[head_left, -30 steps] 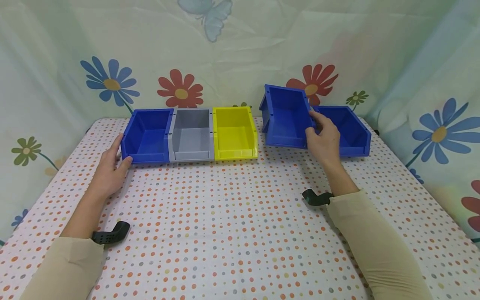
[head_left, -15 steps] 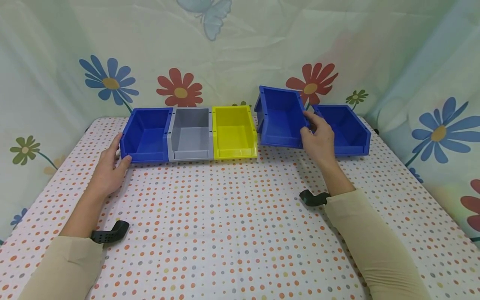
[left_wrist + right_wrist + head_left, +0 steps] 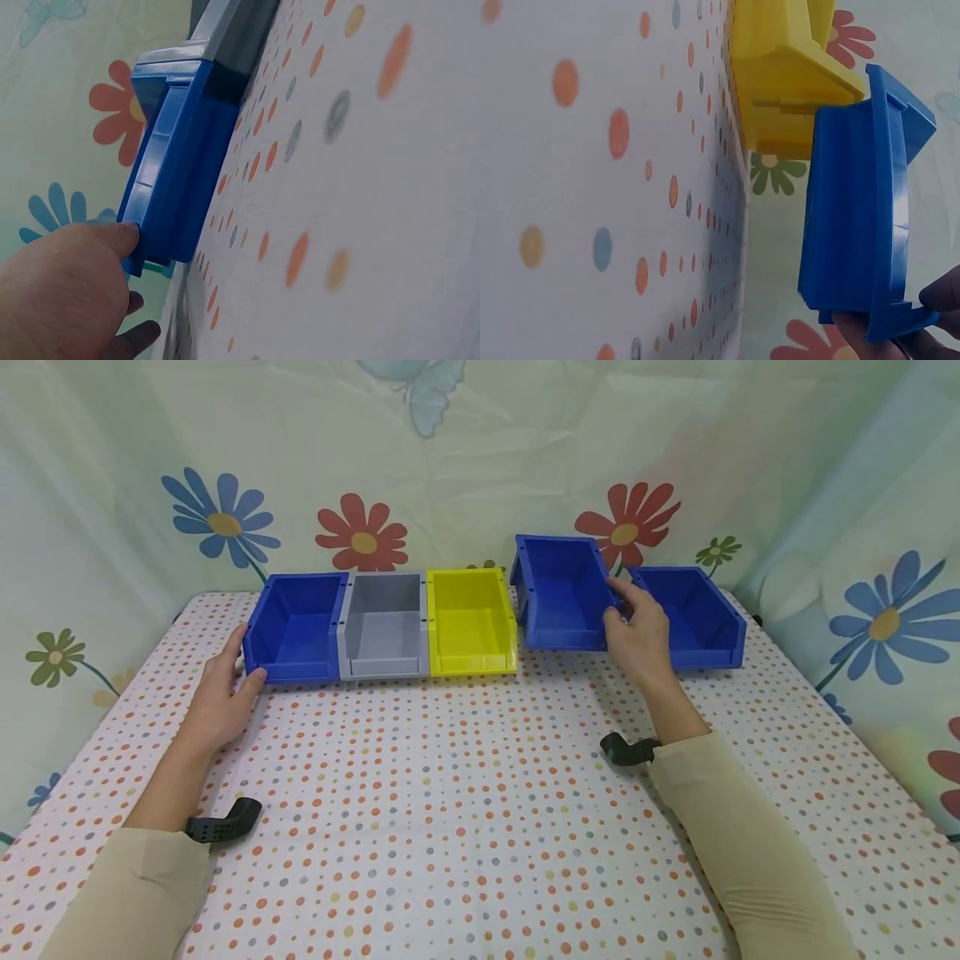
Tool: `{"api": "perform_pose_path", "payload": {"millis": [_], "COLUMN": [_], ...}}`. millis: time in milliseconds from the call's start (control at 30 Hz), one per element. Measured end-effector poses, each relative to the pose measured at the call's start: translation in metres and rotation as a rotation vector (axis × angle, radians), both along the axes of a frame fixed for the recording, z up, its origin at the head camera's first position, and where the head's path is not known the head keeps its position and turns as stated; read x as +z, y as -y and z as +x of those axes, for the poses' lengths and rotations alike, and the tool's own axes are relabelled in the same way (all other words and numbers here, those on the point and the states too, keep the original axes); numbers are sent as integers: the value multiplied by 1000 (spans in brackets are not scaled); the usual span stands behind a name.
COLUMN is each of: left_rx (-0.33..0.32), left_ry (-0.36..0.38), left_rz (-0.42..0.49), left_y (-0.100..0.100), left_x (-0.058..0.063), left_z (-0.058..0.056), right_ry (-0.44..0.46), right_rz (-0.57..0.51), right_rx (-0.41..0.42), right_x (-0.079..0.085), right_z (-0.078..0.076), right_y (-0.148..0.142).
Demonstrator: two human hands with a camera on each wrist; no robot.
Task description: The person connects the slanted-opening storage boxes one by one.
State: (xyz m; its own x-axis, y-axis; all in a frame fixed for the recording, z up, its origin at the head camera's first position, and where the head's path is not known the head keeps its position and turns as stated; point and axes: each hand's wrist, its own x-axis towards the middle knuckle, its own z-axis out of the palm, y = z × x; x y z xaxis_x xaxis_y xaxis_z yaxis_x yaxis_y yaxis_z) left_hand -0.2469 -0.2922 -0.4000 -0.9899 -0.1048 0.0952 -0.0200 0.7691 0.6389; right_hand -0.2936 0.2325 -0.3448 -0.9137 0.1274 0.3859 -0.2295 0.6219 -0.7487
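In the head view, my right hand (image 3: 639,631) grips the right wall of a blue storage bin (image 3: 566,597). The right wrist view shows this held blue bin (image 3: 855,217) raised off the table, beside the yellow bin (image 3: 780,97). At the left end of the row, my left hand (image 3: 222,693) touches another blue bin (image 3: 296,672), thumb on its front corner and fingers along its left side. A grey bin (image 3: 384,668) and the yellow bin (image 3: 472,664) stand against that one. Part of the left fingers is hidden in the left wrist view.
One more blue bin (image 3: 697,656) stands at the right, partly behind my right hand. A dotted cloth covers the table (image 3: 450,810). Behind it hangs a flowered curtain (image 3: 487,460).
The right hand has shifted the raised blue bin a little left, toward the yellow bin, and slightly lower. The left hand stays at its bin.
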Motion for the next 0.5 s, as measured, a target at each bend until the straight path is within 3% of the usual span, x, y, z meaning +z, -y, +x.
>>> {"api": "perform_pose_path", "payload": {"millis": [500], "left_rx": [2], "left_ry": [12], "left_rz": [10], "left_y": [0], "left_x": [1], "left_z": [0], "right_ry": [14], "right_rz": [-16], "right_rx": [-25], "right_x": [3], "right_z": [1], "right_y": [0]}}
